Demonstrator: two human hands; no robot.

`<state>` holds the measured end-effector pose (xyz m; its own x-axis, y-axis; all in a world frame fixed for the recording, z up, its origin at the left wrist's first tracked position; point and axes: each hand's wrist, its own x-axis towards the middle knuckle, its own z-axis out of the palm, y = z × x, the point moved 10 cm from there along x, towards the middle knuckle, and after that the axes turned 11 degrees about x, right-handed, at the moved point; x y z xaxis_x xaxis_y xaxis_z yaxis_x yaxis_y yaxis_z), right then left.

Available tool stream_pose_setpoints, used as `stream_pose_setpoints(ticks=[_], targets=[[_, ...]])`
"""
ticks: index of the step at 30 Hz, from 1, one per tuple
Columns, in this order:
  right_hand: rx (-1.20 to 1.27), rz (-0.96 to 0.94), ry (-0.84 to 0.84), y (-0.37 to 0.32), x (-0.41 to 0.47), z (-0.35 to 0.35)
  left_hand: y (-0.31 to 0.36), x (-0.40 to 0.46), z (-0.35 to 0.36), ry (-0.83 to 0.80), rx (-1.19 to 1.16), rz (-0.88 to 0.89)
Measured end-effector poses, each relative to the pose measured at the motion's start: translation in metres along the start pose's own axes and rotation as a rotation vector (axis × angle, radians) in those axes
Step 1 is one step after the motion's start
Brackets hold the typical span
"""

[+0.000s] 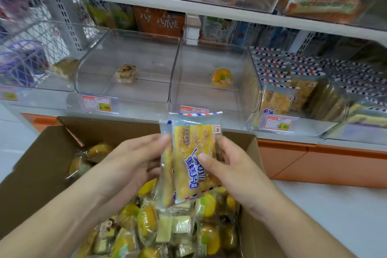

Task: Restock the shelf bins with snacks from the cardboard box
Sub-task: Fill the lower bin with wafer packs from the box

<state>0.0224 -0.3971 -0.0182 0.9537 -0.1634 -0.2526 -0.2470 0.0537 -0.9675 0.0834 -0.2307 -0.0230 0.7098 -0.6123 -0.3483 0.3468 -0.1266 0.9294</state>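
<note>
A shop shelf [146, 111] runs across the back, with clear plastic bins along its front edge. The middle bin [127, 73] holds a single wrapped pastry [125, 73], the next bin [213, 77] one orange snack [222, 77], and the right-hand bin [293, 98] is stacked with cake packets. Below stands an open cardboard box [41, 163] full of wrapped snacks. Above the box, the left hand [134, 159] and right hand [232, 167] together pinch upright cake packets [192, 153] held between them, thumbs on the front.
</note>
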Motion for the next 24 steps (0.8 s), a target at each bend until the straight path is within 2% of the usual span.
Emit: stream_pose_setpoints(ticks=[4,7,11,12,14,16,17,20,24], targets=[[-0.042,0.006,0.058,0.005,-0.004,0.008,0.004,-0.008,0.020,0.082,0.109,0.094],[0.030,0.051,0.116,0.014,-0.009,0.012,-0.001,-0.005,0.018,0.165,0.216,0.124],[0.091,0.145,0.087,0.016,-0.009,0.001,0.003,0.004,0.015,0.186,0.361,0.161],[0.028,0.112,0.096,0.005,-0.008,-0.010,0.005,0.007,0.018,0.158,0.384,0.172],[-0.305,-0.072,0.119,-0.036,-0.005,-0.037,0.011,0.013,0.032,0.073,0.453,0.211],[-0.617,-0.231,0.024,-0.074,-0.008,-0.046,0.023,0.021,0.055,0.000,0.579,0.264],[-0.686,-0.240,-0.032,-0.082,-0.009,-0.051,0.031,0.027,0.067,-0.017,0.646,0.305],[-0.787,-0.177,-0.052,-0.091,-0.012,-0.087,0.065,0.045,0.109,-0.023,0.845,0.437],[-0.741,-0.133,-0.026,-0.106,-0.019,-0.136,0.097,0.074,0.168,-0.084,0.913,0.566]])
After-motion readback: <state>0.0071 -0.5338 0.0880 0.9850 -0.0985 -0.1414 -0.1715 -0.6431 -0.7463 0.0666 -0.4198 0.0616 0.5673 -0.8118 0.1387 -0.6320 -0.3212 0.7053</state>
